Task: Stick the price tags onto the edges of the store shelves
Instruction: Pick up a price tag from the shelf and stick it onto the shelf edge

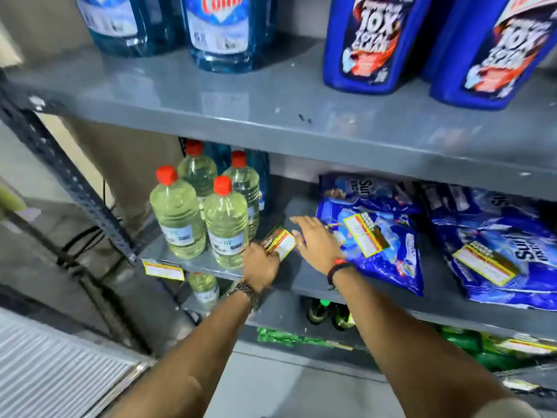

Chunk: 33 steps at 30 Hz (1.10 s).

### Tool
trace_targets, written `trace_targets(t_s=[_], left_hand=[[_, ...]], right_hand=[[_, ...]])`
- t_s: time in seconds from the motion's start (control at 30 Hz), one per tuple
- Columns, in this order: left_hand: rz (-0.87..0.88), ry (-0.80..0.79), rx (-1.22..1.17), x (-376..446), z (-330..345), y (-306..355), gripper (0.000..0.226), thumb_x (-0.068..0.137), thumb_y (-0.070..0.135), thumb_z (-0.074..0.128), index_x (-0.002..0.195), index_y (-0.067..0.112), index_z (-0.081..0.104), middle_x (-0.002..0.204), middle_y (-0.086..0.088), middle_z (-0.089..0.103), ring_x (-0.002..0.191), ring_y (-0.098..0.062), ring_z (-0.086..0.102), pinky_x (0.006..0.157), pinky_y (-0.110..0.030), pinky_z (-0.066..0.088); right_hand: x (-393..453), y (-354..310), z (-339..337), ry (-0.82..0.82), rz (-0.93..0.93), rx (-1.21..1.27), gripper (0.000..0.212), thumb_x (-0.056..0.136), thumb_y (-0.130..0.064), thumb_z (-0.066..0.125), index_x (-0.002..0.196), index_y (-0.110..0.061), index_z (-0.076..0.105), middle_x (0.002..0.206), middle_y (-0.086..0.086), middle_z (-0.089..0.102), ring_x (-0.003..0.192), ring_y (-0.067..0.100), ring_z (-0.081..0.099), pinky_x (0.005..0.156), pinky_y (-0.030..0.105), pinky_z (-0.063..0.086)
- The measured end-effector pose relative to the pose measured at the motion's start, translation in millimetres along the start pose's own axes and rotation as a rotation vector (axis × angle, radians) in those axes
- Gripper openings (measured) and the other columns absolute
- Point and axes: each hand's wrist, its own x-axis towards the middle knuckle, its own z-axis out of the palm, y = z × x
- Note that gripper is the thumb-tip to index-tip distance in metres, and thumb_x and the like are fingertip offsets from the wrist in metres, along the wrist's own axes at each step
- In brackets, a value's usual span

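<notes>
Pinching the price tag (278, 243) at frame centre in the left hand (260, 263), with the right hand (315, 241) spread flat just beside it, best to square it to the middle shelf edge (376, 300) below before pressing flat along its length.

**What the frame hides or loses**

The blue bottles (223, 28) and blue jugs (367, 40) at twelve o'clock are cut off by the top edge. Print on the price tag (278, 242) held in the left hand (260, 263) is too blurred to read, and that hand's fingers cover its lower corner. The right hand (316, 239) overlaps a blue pouch (376, 230). At three o'clock a second pouch (497, 245) runs past the edge. Green packs (289, 337) at five o'clock sit half hidden under the shelf (376, 300).
</notes>
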Motion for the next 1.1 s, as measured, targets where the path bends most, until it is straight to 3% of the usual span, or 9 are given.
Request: trace_targets(t_s=[0.2, 0.4, 0.6, 0.7, 0.77, 0.87, 0.93, 1.0, 1.1], left_hand=[[-0.087, -0.02, -0.183, 13.3, 16.0, -21.7, 0.026, 0.086, -0.004, 0.047, 0.109, -0.016, 0.052, 0.114, -0.038, 0.057, 0.107, -0.046, 0.056, 0.091, -0.05, 0.044], [-0.006, -0.006, -0.348, 12.1, 19.7, -35.5, 0.03, 0.093, -0.005, 0.043, 0.123, -0.003, 0.047, 0.127, -0.025, 0.056, 0.119, -0.033, 0.054, 0.104, -0.044, 0.041], [-0.078, -0.023, -0.444, 14.9, 20.8, -34.3, 0.036, 0.093, -0.004, 0.042, 0.128, 0.002, 0.044, 0.131, -0.019, 0.056, 0.122, -0.033, 0.053, 0.109, -0.047, 0.038], [-0.145, 0.045, -0.51, 14.3, 21.6, -31.5, 0.033, 0.092, -0.003, 0.044, 0.125, 0.001, 0.048, 0.118, -0.006, 0.058, 0.115, -0.027, 0.055, 0.101, -0.031, 0.04], [-0.149, 0.125, -0.558, 10.9, 18.5, -23.5, 0.03, 0.092, 0.001, 0.049, 0.122, 0.001, 0.053, 0.11, -0.001, 0.056, 0.109, -0.021, 0.054, 0.094, -0.024, 0.036], [-0.119, 0.204, -0.677, 7.2, 10.6, -7.1, 0.026, 0.093, 0.009, 0.054, 0.117, -0.002, 0.058, 0.115, -0.012, 0.064, 0.109, -0.022, 0.058, 0.099, -0.031, 0.042], [-0.089, 0.204, -0.773, 4.1, 4.3, 7.0, 0.031, 0.093, 0.012, 0.056, 0.117, -0.006, 0.059, 0.122, -0.023, 0.064, 0.104, -0.022, 0.058, 0.104, -0.042, 0.046], [-0.028, 0.186, -0.817, 5.1, -2.3, 16.7, 0.03, 0.091, 0.011, 0.059, 0.115, -0.007, 0.061, 0.121, -0.029, 0.063, 0.1, -0.021, 0.058, 0.103, -0.049, 0.047], [0.078, 0.099, -0.799, 3.3, -11.9, 32.9, 0.029, 0.088, 0.011, 0.063, 0.11, -0.008, 0.065, 0.113, -0.028, 0.066, 0.096, -0.024, 0.06, 0.1, -0.052, 0.049]], right_hand=[[44.9, 5.4, 35.9, -0.309, 0.088, -0.209, 0.046, 0.088, -0.009, 0.045, 0.134, -0.009, 0.043, 0.135, 0.015, 0.049, 0.126, 0.034, 0.045, 0.106, 0.045, 0.037], [71.7, 9.9, 58.3, -0.317, 0.166, -0.223, 0.043, 0.088, -0.006, 0.045, 0.131, -0.007, 0.043, 0.135, 0.017, 0.051, 0.125, 0.035, 0.046, 0.105, 0.048, 0.038], [74.7, 12.7, 55.4, -0.152, 0.36, 0.209, 0.027, 0.084, 0.0, 0.049, 0.098, -0.011, 0.07, 0.108, 0.021, 0.069, 0.101, 0.037, 0.064, 0.087, 0.043, 0.054], [71.9, 16.7, 44.1, -0.067, 0.419, 0.399, 0.016, 0.082, -0.003, 0.061, 0.087, -0.009, 0.075, 0.094, 0.017, 0.075, 0.09, 0.027, 0.069, 0.074, 0.023, 0.054], [67.7, 19.3, 30.2, -0.012, 0.429, 0.485, 0.012, 0.078, -0.007, 0.07, 0.088, -0.005, 0.076, 0.093, 0.016, 0.076, 0.085, 0.018, 0.069, 0.071, 0.014, 0.049], [55.1, 24.1, 4.2, 0.019, 0.477, 0.651, 0.019, 0.077, -0.005, 0.072, 0.096, 0.0, 0.073, 0.1, 0.022, 0.073, 0.085, 0.017, 0.065, 0.085, 0.031, 0.052], [41.0, 26.7, -16.1, 0.021, 0.51, 0.806, 0.024, 0.08, -0.002, 0.069, 0.103, 0.006, 0.068, 0.106, 0.027, 0.069, 0.091, 0.026, 0.066, 0.085, 0.036, 0.054], [28.3, 27.4, -33.5, 0.015, 0.536, 0.953, 0.026, 0.083, 0.001, 0.065, 0.108, 0.008, 0.064, 0.111, 0.029, 0.066, 0.096, 0.035, 0.065, 0.077, 0.031, 0.057], [5.0, 26.1, -59.4, 0.065, 0.533, 1.094, 0.028, 0.083, 0.002, 0.064, 0.11, 0.01, 0.061, 0.109, 0.026, 0.064, 0.091, 0.03, 0.063, 0.066, 0.021, 0.058]])
